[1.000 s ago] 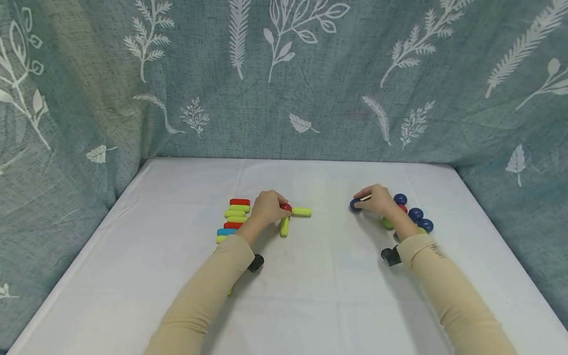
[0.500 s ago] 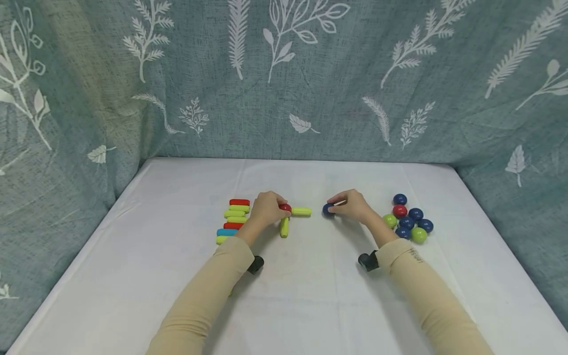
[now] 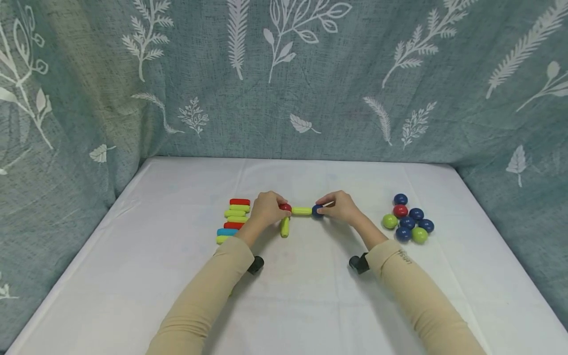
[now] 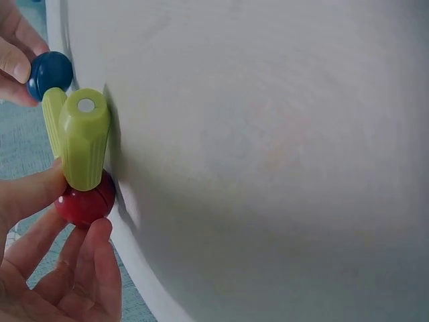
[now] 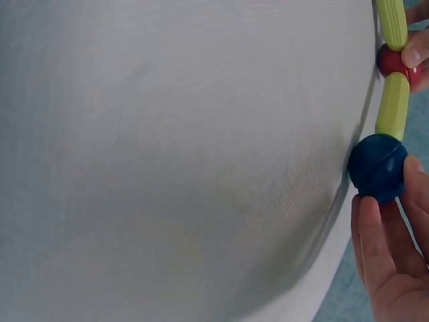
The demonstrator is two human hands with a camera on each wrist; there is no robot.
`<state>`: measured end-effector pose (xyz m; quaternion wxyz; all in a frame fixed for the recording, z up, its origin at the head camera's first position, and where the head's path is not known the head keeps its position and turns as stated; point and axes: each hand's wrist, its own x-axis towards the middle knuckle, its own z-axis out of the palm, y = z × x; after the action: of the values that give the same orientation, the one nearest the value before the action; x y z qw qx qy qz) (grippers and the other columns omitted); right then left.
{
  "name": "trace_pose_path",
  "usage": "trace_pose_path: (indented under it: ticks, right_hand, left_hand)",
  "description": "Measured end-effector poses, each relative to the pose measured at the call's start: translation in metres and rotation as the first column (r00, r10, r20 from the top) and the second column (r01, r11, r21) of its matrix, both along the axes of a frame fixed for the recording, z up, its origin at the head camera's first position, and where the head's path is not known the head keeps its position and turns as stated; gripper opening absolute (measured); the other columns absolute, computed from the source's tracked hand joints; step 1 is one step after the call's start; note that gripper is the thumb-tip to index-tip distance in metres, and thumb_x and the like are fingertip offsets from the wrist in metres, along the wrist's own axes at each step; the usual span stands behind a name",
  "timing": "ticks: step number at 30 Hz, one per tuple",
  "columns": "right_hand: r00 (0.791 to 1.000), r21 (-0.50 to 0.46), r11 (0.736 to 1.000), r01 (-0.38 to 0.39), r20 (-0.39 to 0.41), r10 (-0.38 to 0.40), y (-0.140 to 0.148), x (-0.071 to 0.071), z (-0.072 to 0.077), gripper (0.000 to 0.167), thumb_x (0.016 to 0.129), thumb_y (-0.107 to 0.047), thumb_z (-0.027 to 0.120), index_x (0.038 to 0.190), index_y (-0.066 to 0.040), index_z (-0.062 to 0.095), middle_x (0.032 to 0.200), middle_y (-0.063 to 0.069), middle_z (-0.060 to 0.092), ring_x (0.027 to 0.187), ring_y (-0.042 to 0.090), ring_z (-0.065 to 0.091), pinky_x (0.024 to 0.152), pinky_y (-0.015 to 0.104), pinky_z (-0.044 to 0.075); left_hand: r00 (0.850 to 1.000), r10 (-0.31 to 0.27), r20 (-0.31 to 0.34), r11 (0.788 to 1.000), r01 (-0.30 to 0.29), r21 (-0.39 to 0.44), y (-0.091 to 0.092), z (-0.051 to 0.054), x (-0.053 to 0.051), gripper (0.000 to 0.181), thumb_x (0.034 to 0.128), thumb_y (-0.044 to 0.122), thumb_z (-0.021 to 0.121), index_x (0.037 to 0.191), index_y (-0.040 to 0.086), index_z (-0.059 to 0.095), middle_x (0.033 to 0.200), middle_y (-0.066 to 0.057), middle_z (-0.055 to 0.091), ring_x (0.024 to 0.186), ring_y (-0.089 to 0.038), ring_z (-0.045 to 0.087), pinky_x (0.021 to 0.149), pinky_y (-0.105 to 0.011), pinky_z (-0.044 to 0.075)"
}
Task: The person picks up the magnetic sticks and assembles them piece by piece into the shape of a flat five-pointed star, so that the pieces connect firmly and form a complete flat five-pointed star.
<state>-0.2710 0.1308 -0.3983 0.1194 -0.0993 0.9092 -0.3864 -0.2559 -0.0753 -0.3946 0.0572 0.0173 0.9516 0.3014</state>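
Observation:
My left hand (image 3: 266, 209) pinches a red ball (image 4: 86, 201) between thumb and fingers on the white table. Two yellow-green rods touch this ball: one rod (image 3: 285, 227) points toward me, the other rod (image 3: 302, 211) runs to the right. A pale round disc shows on the near rod's end in the left wrist view. My right hand (image 3: 341, 206) holds a dark blue ball (image 5: 377, 166) between thumb and fingertips. That blue ball meets the right end of the second rod, so ball, rod and ball lie in one line.
Left of my left hand lies a column of red, yellow-green and blue rods (image 3: 239, 202), partly hidden by the arm. On the right sits a group of blue, red and green balls (image 3: 407, 223). A patterned curtain (image 3: 284, 98) hangs behind the table (image 3: 306, 296).
My right hand has carried the blue ball leftward from beside the ball group until it touches the rod's end. The left hand has stayed in place on the red ball.

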Motion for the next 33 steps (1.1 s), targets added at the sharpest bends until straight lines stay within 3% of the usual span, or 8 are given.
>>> trace_pose_path:
  ticks: [5, 9, 15, 19, 23, 28, 33]
  right_hand:
    - [1.000, 0.004, 1.000, -0.002, -0.007, 0.002, 0.000, 0.001, 0.000, 0.025, 0.085, -0.012, 0.065, 0.108, -0.003, 0.066, 0.110, 0.014, 0.063, 0.098, 0.027, 0.060, 0.079, 0.033, 0.050]
    - [0.999, 0.002, 1.000, -0.004, -0.045, 0.004, -0.001, 0.004, 0.000, 0.028, 0.083, -0.007, 0.066, 0.110, 0.000, 0.064, 0.112, 0.017, 0.062, 0.096, 0.029, 0.061, 0.078, 0.034, 0.051]
    - [0.994, 0.003, 0.999, 0.049, -0.097, -0.048, -0.003, 0.010, -0.002, 0.046, 0.082, -0.008, 0.068, 0.124, 0.003, 0.052, 0.111, 0.021, 0.060, 0.098, 0.032, 0.061, 0.080, 0.037, 0.050]
    - [0.997, -0.014, 0.998, 0.060, -0.056, -0.061, -0.005, 0.016, -0.002, 0.048, 0.082, -0.013, 0.069, 0.124, 0.000, 0.050, 0.107, 0.017, 0.062, 0.096, 0.030, 0.061, 0.078, 0.037, 0.050]
    - [0.998, 0.012, 0.998, -0.055, 0.007, 0.055, -0.007, 0.023, -0.001, 0.043, 0.081, -0.017, 0.070, 0.117, -0.001, 0.055, 0.100, 0.013, 0.064, 0.090, 0.025, 0.062, 0.073, 0.032, 0.051]
    - [0.968, 0.034, 0.969, -0.245, 0.058, 0.243, -0.006, 0.031, -0.002, 0.031, 0.078, -0.016, 0.072, 0.104, -0.001, 0.064, 0.089, 0.007, 0.066, 0.083, 0.019, 0.062, 0.066, 0.027, 0.051]
    - [0.948, 0.010, 0.950, -0.313, 0.066, 0.312, -0.002, 0.034, -0.004, 0.020, 0.076, -0.009, 0.072, 0.094, -0.001, 0.067, 0.083, 0.004, 0.066, 0.077, 0.015, 0.061, 0.066, 0.026, 0.050]
  left_hand:
    - [1.000, -0.010, 0.004, 0.999, 0.010, -0.031, 0.001, 0.004, 0.001, 0.034, 0.0753, 0.021, 0.076, 0.104, 0.004, 0.069, 0.100, -0.008, 0.066, 0.090, -0.021, 0.057, 0.077, -0.031, 0.049]
    - [1.000, -0.020, 0.011, 0.996, 0.020, -0.090, 0.003, 0.006, 0.005, 0.031, 0.0727, 0.025, 0.078, 0.093, 0.003, 0.068, 0.087, -0.006, 0.065, 0.079, -0.020, 0.055, 0.067, -0.027, 0.049]
    - [0.998, -0.052, 0.024, 0.983, 0.056, -0.177, 0.004, 0.007, 0.012, 0.037, 0.0711, 0.037, 0.077, 0.068, 0.006, 0.058, 0.059, -0.001, 0.052, 0.058, -0.016, 0.050, 0.048, -0.022, 0.037]
    - [0.996, -0.059, 0.064, 0.966, 0.073, -0.247, 0.005, 0.009, 0.018, 0.043, 0.0725, 0.044, 0.074, 0.067, 0.006, 0.054, 0.056, -0.001, 0.046, 0.055, -0.015, 0.046, 0.045, -0.022, 0.032]
    - [0.992, -0.066, 0.111, 0.943, 0.098, -0.318, 0.010, 0.011, 0.025, 0.048, 0.0720, 0.050, 0.072, 0.075, 0.006, 0.054, 0.062, -0.003, 0.048, 0.058, -0.017, 0.048, 0.046, -0.022, 0.032]
    - [0.988, -0.092, 0.124, 0.911, 0.134, -0.391, 0.021, 0.012, 0.034, 0.054, 0.0694, 0.058, 0.069, 0.075, 0.007, 0.054, 0.062, -0.002, 0.045, 0.057, -0.015, 0.047, 0.046, -0.022, 0.032]
    - [0.988, -0.104, 0.113, 0.892, 0.143, -0.429, 0.029, 0.012, 0.042, 0.054, 0.0701, 0.059, 0.068, 0.065, 0.008, 0.051, 0.057, 0.000, 0.041, 0.051, -0.013, 0.043, 0.043, -0.022, 0.030]
